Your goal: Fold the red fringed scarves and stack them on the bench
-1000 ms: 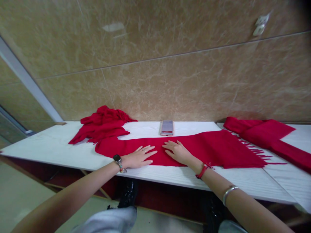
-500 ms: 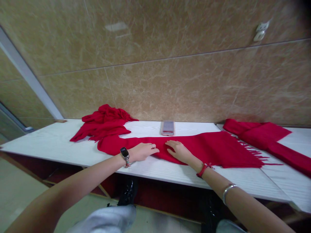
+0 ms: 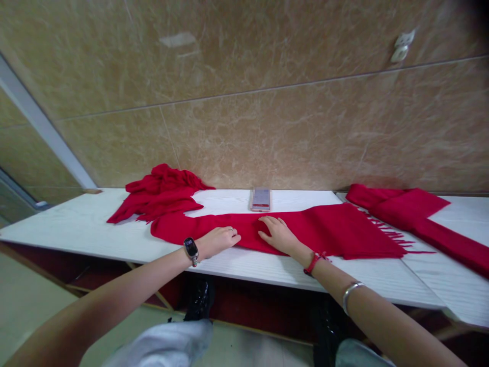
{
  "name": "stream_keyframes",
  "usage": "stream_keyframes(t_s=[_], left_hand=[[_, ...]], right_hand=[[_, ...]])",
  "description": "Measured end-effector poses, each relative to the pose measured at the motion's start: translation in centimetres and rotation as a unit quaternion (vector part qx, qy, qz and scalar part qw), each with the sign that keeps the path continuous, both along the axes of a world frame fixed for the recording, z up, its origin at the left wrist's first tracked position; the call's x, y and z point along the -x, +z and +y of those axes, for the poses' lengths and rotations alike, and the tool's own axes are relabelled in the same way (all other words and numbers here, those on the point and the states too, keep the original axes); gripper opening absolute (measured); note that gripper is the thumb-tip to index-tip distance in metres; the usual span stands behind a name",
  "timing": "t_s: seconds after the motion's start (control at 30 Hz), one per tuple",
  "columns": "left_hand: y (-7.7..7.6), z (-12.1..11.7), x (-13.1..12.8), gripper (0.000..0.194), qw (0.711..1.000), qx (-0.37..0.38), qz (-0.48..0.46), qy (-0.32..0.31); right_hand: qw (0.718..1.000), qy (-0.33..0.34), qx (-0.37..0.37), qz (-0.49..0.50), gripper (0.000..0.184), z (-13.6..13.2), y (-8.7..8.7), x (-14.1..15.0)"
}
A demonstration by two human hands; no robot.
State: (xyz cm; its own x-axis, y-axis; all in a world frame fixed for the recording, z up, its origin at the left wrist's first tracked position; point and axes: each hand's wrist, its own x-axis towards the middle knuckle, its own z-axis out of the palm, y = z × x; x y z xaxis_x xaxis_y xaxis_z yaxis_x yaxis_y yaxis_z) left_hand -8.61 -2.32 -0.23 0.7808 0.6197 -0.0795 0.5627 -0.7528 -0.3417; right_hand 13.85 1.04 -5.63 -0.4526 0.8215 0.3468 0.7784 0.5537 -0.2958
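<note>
The person's left hand (image 3: 219, 240) rests at the near edge of a long, flat red cloth scarf (image 3: 324, 232), its fingers curled in; whether it pinches any fabric cannot be told. The right hand (image 3: 280, 235) lies palm down on the same scarf, part open with the fingers loosely bent, gripping nothing visible.

The scarf stretches across a white wood-grain worktop (image 3: 91, 219), its fringed end toward 3 o'clock from the hands and its other end toward 9. At 10 o'clock a crumpled heap of red cloth (image 3: 160, 193) sits by that end. A pink-edged rectangular phone (image 3: 261, 199) lies at 12 o'clock, near the brown marbled wall (image 3: 267, 132). Between 2 and 3 o'clock, a second red scarf, folded over (image 3: 405, 206), lies beside the fringe.
</note>
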Motion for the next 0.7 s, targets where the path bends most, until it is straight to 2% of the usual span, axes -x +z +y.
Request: stream_keyframes(t_s=[0.17, 0.3, 0.4, 0.5, 0.57, 0.63, 0.7], left_hand=[[0.5, -1.0, 0.7, 0.051, 0.998, 0.07, 0.002, -0.003], [0.5, -1.2, 1.2, 0.07, 0.99, 0.14, -0.016, 0.009], [0.9, -1.0, 1.3, 0.078, 0.98, 0.197, -0.011, 0.014], [2.1, -0.5, 1.0, 0.073, 0.973, 0.231, -0.007, 0.015], [2.8, 0.2, 0.6, 0.061, 0.969, 0.248, -0.019, 0.0], [2.7, 1.2, 0.0, 0.044, 0.968, 0.244, -0.054, -0.009], [1.9, 2.3, -0.6, 0.035, 0.974, 0.198, -0.108, 0.013]], right_hand=[[0.999, 0.031, -0.007, 0.022, 0.026, 0.5, -0.6, -0.2], [0.998, 0.032, -0.01, 0.06, 0.034, 1.6, -1.6, -0.5], [0.998, 0.047, -0.006, 0.038, 0.035, 2.0, -1.7, -0.6], [0.998, 0.057, -0.001, -0.029, 0.033, 1.6, -1.2, -0.6], [0.996, 0.064, 0.005, -0.066, 0.034, 1.3, -1.0, -0.6], [0.995, 0.073, 0.008, -0.07, 0.034, 1.2, -0.9, -0.7], [0.996, 0.08, 0.0, -0.038, 0.032, 1.3, -1.0, -0.8]])
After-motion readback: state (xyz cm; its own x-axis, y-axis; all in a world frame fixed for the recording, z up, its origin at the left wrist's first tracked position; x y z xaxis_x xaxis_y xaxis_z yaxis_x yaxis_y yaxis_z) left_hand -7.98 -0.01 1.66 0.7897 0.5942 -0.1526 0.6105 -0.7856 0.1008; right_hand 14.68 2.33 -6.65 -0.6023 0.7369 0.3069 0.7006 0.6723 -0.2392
